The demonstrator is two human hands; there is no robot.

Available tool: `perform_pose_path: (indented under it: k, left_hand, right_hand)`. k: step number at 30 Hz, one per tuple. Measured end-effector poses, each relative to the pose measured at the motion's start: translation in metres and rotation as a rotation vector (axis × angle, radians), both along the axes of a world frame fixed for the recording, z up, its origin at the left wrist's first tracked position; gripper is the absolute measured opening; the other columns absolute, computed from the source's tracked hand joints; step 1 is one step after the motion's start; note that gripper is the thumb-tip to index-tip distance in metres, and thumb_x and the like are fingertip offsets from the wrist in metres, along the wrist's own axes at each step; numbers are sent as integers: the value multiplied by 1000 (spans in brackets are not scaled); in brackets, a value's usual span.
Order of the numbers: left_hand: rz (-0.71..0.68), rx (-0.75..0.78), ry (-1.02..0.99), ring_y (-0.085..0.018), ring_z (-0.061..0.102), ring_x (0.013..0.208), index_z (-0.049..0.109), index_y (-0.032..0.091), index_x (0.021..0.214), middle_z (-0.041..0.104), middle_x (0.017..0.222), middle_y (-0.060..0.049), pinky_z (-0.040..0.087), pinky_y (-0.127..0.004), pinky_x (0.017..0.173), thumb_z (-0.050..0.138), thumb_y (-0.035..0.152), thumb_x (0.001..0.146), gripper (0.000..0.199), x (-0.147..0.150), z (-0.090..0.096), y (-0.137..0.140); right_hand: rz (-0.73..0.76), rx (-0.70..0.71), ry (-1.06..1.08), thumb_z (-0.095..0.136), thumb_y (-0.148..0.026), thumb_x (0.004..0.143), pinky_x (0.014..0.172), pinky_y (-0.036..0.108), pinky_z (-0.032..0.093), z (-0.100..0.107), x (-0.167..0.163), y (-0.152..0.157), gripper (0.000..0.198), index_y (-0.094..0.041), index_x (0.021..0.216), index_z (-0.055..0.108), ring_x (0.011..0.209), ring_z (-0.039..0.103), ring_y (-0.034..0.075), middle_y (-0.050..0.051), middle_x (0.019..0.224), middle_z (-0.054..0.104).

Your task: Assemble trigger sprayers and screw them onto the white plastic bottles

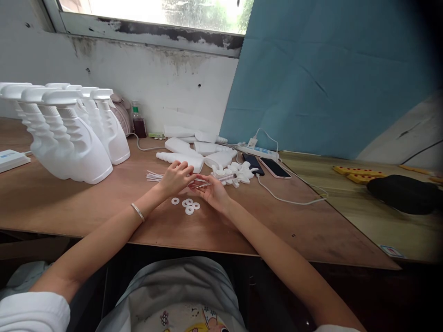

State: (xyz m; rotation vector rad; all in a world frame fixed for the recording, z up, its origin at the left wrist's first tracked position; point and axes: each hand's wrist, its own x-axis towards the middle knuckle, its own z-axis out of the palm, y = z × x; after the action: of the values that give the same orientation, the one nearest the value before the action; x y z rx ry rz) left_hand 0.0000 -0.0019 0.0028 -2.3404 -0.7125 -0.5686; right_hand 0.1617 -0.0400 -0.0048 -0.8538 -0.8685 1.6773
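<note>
My left hand [177,177] and my right hand [215,192] meet above the middle of the table. In my right hand lies a slim shiny tool [203,185] with thin metal edges; its exact kind is too small to tell. The fingers of my left hand are curled beside it, and what they pinch is hidden. Several flat white ring washers [189,210] lie on the table just below the hands. To the left, thin white tubes [154,176] stick out from behind my left hand. White spray trigger heads [242,173] are piled behind my right hand.
Several white spray bottles [86,147] stand at the left. Bottles without trigger heads [185,159] lie behind the hands. Further right are a phone [275,168], a dark phone [253,163], a power strip [259,151] and a white cable [294,201]. A dark bottle [139,127] stands by the wall.
</note>
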Motion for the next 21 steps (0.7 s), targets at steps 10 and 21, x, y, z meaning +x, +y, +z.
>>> perform_pose_path:
  k: [10,21]
  left_hand:
    - [39,-5,-79,-23,48,87,59,20,82,59,90,-7,26,-47,82,37,12,87,24,0,2,-5]
    - [283,-270,-439,-26,51,89,57,16,76,60,89,-9,32,-43,79,52,35,80,20,-3,-2,7]
  right_hand:
    - [65,-51,71,40,-20,76,84,39,49,5,1,-3,23,-14,89,57,82,66,21,10,81,69]
    - [-54,107,-104,47,-16,66,82,35,48,1,1,-2,20,-16,84,58,77,65,17,6,85,68]
